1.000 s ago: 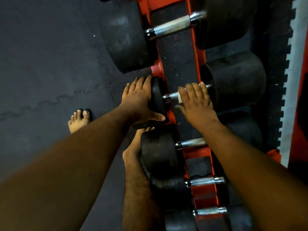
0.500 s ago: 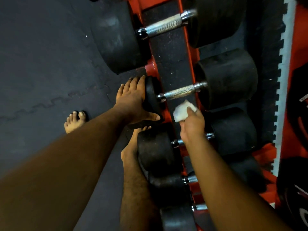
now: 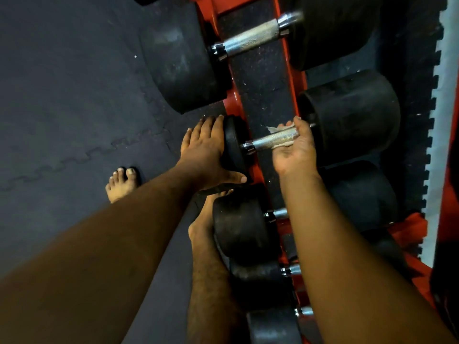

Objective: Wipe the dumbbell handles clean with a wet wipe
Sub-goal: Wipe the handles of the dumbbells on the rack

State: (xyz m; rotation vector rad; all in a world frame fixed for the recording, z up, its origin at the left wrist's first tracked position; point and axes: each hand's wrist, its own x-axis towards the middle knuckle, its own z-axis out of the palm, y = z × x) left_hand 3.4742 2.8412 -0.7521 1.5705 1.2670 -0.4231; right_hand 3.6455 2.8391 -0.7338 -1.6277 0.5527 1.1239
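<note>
A dumbbell lies across the red rack, and its knurled steel handle (image 3: 267, 139) shows between my two hands. My left hand (image 3: 203, 155) rests flat on the outer face of its near black head (image 3: 234, 145), fingers straight and thumb along the lower edge. My right hand (image 3: 295, 150) is turned palm up under the far end of the handle. It cups the handle with the white wet wipe (image 3: 274, 129) between palm and steel. The wipe's edges stick out above and below the handle. The far head (image 3: 352, 115) sits just beyond my right hand.
A larger dumbbell (image 3: 250, 37) lies higher on the red rack (image 3: 290, 60). Several smaller dumbbells (image 3: 238, 227) lie below, partly under my right forearm. My bare feet (image 3: 121, 184) stand on the dark interlocking floor mat (image 3: 74, 95) to the left.
My right hand had lifted the wipe off the handle and pulled back toward me. It has now turned palm up and cups the handle from below with the wipe. My left hand stayed put.
</note>
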